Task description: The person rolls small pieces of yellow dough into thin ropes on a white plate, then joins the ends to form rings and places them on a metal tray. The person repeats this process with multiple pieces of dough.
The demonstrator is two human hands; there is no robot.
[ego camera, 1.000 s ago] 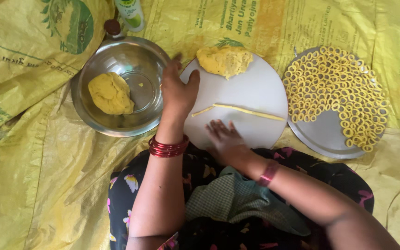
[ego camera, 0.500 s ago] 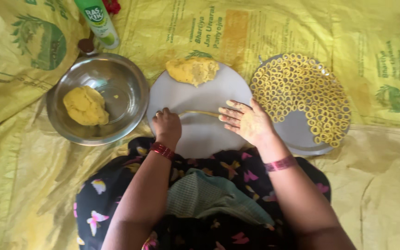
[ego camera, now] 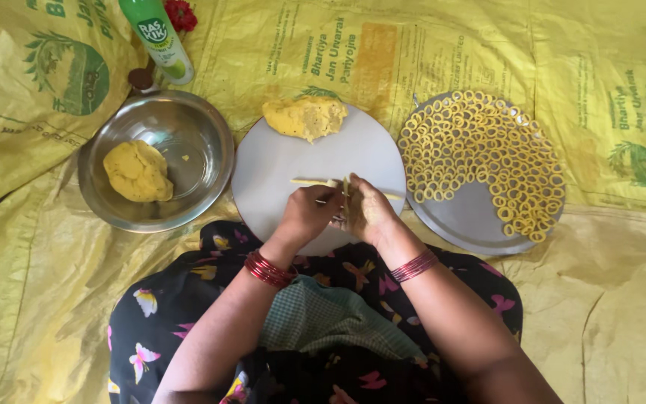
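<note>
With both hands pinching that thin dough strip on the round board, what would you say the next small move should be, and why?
Probably curl the free end of the dough strip into a small ring and pinch it shut. Both the left hand and the right hand grip the strip on the round board, and the plate beside it already holds many such dough rings, with bare room near its lower edge.

Person: bare forearms, bangles on both wrists, printed dark clothing.
Left hand (ego camera: 306, 215) wrist carries a stack of red bangles (ego camera: 269, 269); right hand (ego camera: 368, 213) wrist carries thinner red bangles (ego camera: 413, 265). Black garment (ego camera: 188, 299) has butterfly print in pink, yellow, white; green checked cloth (ego camera: 323, 318) on lap.
</note>
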